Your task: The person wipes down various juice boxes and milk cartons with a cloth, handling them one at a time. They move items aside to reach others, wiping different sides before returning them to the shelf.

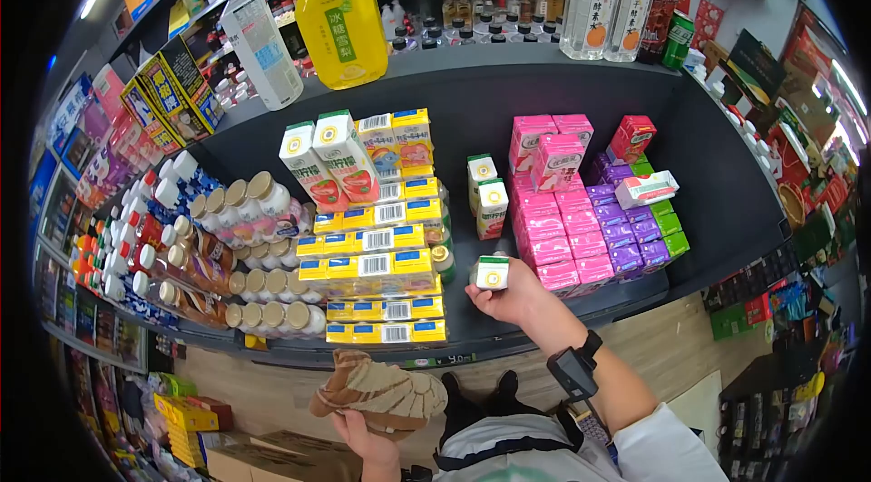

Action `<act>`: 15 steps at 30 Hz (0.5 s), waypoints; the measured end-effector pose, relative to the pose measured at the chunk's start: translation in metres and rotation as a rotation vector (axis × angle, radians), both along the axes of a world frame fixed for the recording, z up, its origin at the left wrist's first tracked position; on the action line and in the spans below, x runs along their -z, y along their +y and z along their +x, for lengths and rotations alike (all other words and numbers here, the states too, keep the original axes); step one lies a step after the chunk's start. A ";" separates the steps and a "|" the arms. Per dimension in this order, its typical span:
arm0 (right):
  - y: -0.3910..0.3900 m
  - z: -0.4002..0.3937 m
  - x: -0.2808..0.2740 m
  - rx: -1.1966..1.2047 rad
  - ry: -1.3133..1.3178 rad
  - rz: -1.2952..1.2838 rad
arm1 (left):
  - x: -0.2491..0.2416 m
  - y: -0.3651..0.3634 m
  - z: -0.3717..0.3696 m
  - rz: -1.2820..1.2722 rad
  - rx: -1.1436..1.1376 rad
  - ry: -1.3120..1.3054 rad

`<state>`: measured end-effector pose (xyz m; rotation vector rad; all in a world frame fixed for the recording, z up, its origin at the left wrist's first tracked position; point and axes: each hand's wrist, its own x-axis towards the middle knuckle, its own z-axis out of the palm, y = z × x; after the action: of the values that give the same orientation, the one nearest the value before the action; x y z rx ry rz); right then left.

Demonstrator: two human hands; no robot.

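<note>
My right hand point(513, 296) is closed around a white drink carton point(493, 273) with a green-edged top, over the shelf's dark floor. Just beyond it, two similar cartons point(491, 207) stand one behind the other. To their right are stacked pink drink cartons point(552, 233); to their left, yellow-and-white shrink-wrapped packs point(381, 264). Down by the shelf's front edge, my left hand point(363, 439) grips a folded brown-and-beige patterned cloth point(381, 396). Two taller white cartons with red fruit pictures point(345, 160) rest on top of the yellow packs.
Purple cartons point(621, 233) and green ones stand at the right, with a white carton point(647, 188) lying across them. Lidded bottles point(272, 287) fill the left side. Large bottles, including a yellow one point(340, 24), line the back ledge. A cardboard box point(263, 459) is below left.
</note>
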<state>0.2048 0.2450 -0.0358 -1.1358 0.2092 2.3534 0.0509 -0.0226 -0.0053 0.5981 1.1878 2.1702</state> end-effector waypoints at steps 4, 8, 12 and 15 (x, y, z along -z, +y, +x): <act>0.001 -0.008 -0.026 0.101 -0.057 0.013 | -0.010 0.007 -0.023 0.029 0.078 0.010; 0.002 -0.012 -0.006 0.186 -0.071 0.149 | -0.007 0.011 -0.040 0.030 0.095 -0.013; -0.031 -0.018 -0.040 0.291 -0.244 0.048 | -0.008 0.014 -0.059 0.046 0.196 0.059; -0.070 -0.020 -0.009 0.151 -0.567 0.427 | -0.004 0.016 -0.070 0.016 0.191 0.058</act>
<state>0.1845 0.1753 -0.0264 -1.4400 -0.3757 1.7404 -0.0194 -0.0069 -0.0017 0.7544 1.0965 2.0158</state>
